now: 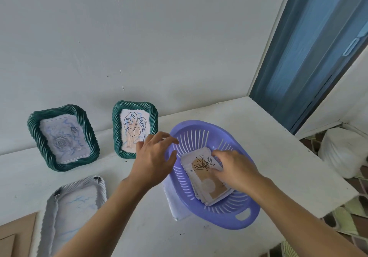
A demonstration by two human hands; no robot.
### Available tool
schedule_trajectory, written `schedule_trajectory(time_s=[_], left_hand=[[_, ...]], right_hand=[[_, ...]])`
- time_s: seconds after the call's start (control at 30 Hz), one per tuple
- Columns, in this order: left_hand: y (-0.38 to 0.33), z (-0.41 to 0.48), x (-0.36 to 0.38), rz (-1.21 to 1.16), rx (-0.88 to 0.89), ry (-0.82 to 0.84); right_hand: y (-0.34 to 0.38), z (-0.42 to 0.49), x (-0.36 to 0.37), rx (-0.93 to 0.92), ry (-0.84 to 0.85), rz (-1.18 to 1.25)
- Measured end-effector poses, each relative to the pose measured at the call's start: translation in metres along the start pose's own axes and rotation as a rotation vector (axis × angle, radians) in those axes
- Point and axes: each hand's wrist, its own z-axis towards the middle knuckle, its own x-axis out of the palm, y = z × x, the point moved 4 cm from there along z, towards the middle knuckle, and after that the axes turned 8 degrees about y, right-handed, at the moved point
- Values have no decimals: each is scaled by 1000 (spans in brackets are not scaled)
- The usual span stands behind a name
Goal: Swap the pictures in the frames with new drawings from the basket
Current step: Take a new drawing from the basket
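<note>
in the basket (223, 222), right hand (235, 169) pinches the top drawing (201, 165), left hand (153, 157) spread; sheets beneath (200, 197) may cling and lift too.

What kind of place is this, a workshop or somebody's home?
Most likely a home: a white ledge against a plain wall, a blue door beside it, and green picture frames by a purple basket of drawings.

A single head-worn view looks steeply down, close over the white table (139, 227).
</note>
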Motion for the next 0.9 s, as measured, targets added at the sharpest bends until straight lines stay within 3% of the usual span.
schedule_trajectory(time_s=[0.2, 0.6, 0.9], left_hand=[[10, -6, 13, -68, -6, -27], [18, -23, 17, -191, 16, 114], [13, -28, 12, -151, -5, 20]], right_hand=[[1, 9, 6, 67, 10, -162], [-3, 15, 12, 127, -7, -122], [-9, 16, 9, 92, -56, 265]])
